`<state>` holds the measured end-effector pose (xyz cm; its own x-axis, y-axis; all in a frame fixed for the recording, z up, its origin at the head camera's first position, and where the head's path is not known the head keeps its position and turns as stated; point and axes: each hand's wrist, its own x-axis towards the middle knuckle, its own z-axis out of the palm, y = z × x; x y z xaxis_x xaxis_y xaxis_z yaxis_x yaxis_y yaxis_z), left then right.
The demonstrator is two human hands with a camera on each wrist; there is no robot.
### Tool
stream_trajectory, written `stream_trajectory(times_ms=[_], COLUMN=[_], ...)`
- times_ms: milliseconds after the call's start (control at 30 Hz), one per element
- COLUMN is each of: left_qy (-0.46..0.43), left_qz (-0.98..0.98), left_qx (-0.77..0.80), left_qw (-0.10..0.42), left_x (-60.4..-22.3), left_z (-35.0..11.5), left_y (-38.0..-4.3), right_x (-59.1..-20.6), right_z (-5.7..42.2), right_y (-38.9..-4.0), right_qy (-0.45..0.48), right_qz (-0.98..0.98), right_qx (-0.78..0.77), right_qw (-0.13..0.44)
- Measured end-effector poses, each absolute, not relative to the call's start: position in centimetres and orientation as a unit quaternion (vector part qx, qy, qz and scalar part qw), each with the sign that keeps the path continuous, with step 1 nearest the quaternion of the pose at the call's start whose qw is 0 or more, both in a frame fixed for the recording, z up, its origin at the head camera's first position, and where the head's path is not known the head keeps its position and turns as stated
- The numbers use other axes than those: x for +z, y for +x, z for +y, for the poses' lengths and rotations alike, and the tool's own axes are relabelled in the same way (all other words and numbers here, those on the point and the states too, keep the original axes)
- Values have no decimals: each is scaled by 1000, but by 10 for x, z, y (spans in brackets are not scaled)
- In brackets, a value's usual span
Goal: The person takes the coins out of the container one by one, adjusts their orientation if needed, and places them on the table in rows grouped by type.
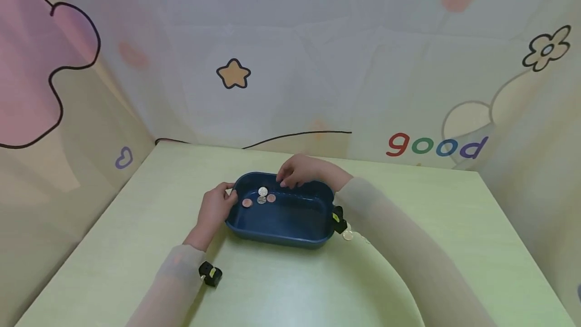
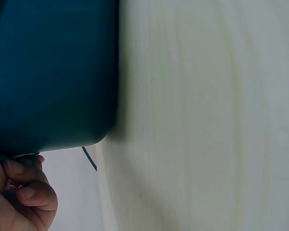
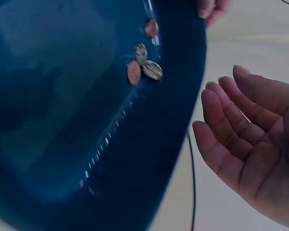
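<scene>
A deep blue rectangular dish (image 1: 290, 218) with rounded corners stands on the table. At its left end my left hand (image 1: 216, 209) grips the rim, thumb on the inner side; the left wrist view shows the curled fingers (image 2: 37, 195) against the dish's outside. Several coins (image 1: 263, 192), copper and silver coloured, lie close together toward the left of the dish's floor. My right hand (image 1: 299, 170) hovers at the far rim. In the right wrist view its fingers (image 3: 221, 156) are loosely bent, apart from the dish wall, with nothing between them.
On the pale green table (image 1: 281, 286), more coins (image 1: 348, 235) lie right of the dish, partly covered by my right forearm. A black wrist camera (image 1: 338, 219) sits against the dish's right end, another (image 1: 211, 274) on my left wrist. A printed curtain (image 1: 290, 79) hangs behind.
</scene>
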<state>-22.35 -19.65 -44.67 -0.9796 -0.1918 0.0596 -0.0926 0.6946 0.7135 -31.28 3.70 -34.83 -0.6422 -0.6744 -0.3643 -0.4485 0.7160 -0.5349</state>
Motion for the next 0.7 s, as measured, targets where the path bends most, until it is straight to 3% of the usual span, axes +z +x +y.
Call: stream_trajectory(times_ms=[700], left_qy=[76], left_qz=[-921], left_qx=[-376], left_qw=[70], left_x=[-445], left_z=[-195], left_y=[-224], right_x=[-405], right_z=[-24], right_y=[-316], right_qy=[-256], right_qz=[909], right_qx=[-139], right_qw=[297])
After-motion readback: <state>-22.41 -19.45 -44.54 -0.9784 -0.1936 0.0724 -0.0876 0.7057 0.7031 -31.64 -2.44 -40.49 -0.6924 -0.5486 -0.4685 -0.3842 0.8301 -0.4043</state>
